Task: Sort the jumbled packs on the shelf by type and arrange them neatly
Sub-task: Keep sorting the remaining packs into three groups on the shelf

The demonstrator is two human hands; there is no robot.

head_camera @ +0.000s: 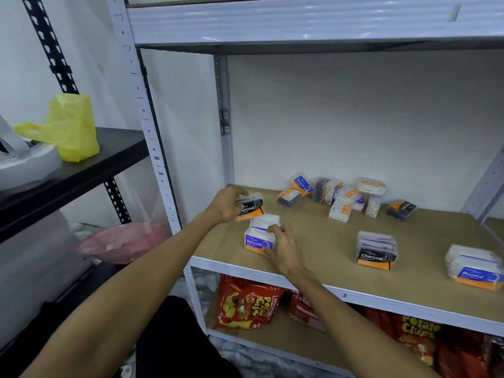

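Right hand fingers clamp 1 purple "Smooth" pack; left hand fingers clamp 1 black "Charcoal" pack, upper left of shelf; 2 packs stand lower right.

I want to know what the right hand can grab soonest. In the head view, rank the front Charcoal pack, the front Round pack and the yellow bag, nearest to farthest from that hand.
1. Charcoal pack, front of shelf, to the right of the right hand.
2. Round pack, front right end.
3. Yellow bag, on the black shelf far left.
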